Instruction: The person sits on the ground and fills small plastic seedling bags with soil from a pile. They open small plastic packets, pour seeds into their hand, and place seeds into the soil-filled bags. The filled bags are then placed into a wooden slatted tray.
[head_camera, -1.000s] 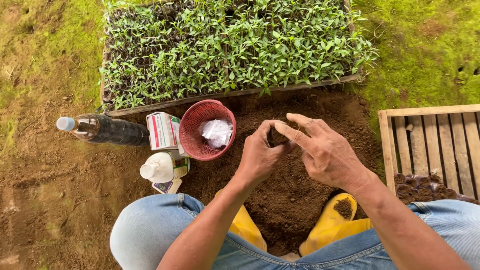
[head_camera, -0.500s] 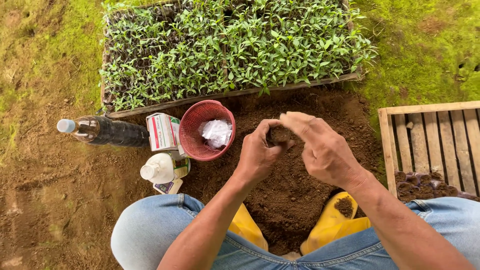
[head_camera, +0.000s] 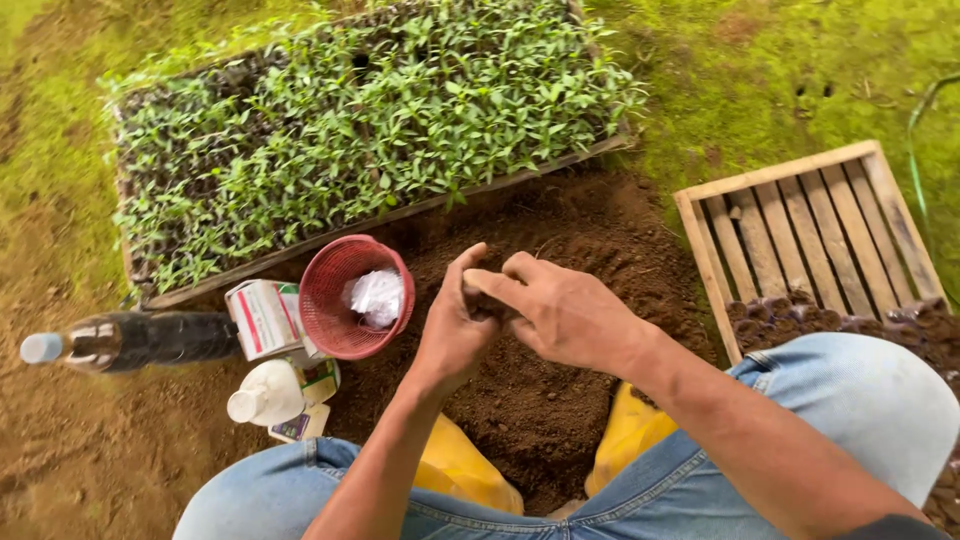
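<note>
Above the soil heap (head_camera: 560, 400), the left hand (head_camera: 452, 325) curls its grip tight around a small dark pot (head_camera: 484, 303), mostly hidden between both hands, while the right hand (head_camera: 565, 315) lays its fingers (head_camera: 495, 284) together over the pot's top, beside the red basket (head_camera: 335, 325).

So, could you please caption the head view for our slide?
Left hand and right hand meet over dark loose soil, beside a red round plastic basket.

Daylight: soft, even, overcast; shadows faint, no glare. Focus sharp at centre; slight wide-angle bending and softness toward far corners.
</note>
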